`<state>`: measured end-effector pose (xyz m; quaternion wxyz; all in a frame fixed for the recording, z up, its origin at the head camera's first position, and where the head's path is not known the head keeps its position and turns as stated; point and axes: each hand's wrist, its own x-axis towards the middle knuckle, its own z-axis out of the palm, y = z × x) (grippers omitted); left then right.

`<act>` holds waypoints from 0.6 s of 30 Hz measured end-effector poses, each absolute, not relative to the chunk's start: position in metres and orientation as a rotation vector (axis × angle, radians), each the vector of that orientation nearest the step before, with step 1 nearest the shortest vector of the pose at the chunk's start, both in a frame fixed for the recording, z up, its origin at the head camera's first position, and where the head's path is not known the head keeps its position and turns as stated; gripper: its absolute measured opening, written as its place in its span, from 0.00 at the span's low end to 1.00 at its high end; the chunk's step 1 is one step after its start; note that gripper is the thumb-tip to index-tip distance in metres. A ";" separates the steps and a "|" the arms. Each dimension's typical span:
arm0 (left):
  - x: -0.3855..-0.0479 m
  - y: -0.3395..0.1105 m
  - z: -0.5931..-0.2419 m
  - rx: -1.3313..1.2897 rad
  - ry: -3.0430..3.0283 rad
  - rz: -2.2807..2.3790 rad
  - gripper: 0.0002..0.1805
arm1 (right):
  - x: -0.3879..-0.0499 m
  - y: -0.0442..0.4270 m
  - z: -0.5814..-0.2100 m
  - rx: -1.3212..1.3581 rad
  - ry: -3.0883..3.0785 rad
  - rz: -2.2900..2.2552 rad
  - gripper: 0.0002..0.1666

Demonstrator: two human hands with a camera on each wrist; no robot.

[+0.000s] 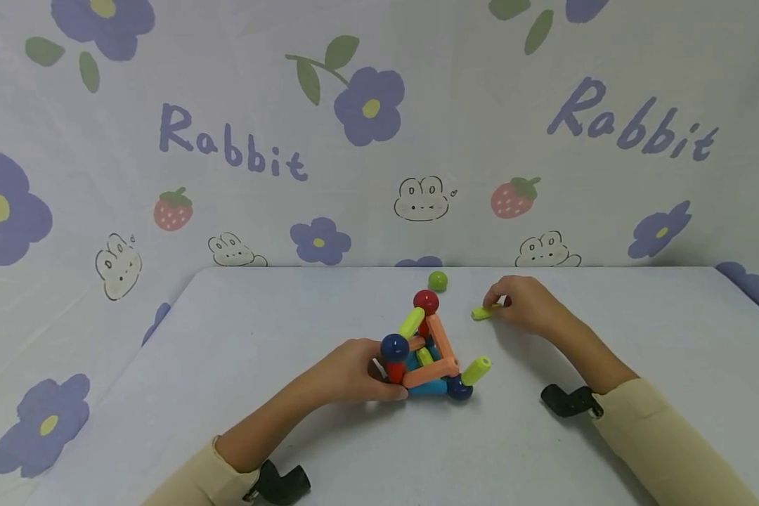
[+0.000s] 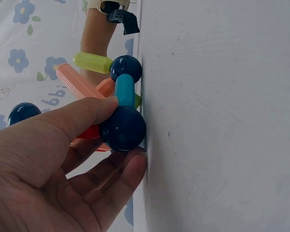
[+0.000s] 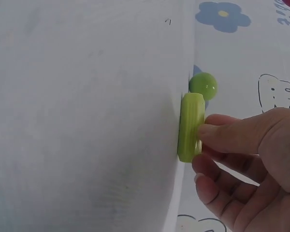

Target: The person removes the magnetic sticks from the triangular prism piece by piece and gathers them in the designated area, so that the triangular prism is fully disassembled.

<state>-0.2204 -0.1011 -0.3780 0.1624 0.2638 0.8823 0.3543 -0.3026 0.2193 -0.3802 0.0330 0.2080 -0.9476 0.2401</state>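
Observation:
In the head view, a structure of magnetic building rods and balls (image 1: pixel 441 337) stands mid-table, with orange, red, blue and yellow-green rods. A red ball (image 1: pixel 426 302) tops it. My left hand (image 1: pixel 351 372) grips its left lower corner; in the left wrist view the thumb and fingers close about a navy ball (image 2: pixel 123 128) there. One yellow-green rod (image 1: pixel 477 370) sticks up from the right-hand navy ball (image 1: pixel 459 388). To the right and farther back, my right hand (image 1: pixel 528 306) pinches a loose yellow-green rod (image 3: pixel 191 128) lying on the table.
A loose green ball (image 1: pixel 438 281) lies near the table's back edge, behind the structure. Beyond the white table (image 1: pixel 259 316) hangs a printed cloth (image 1: pixel 354 197) with flowers and rabbits. Black wrist devices (image 1: pixel 566 400) sit at both sleeves.

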 end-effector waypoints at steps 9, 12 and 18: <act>-0.221 -0.101 -0.378 0.747 2.515 1.009 0.18 | -0.300 0.217 -0.379 0.674 -2.973 0.681 0.14; -0.221 -0.101 -0.378 0.743 2.513 1.003 0.19 | -0.296 0.217 -0.374 0.709 -2.955 0.659 0.14; -0.220 -0.100 -0.376 0.739 2.505 1.013 0.19 | -0.276 0.215 -0.336 0.979 -2.952 0.725 0.06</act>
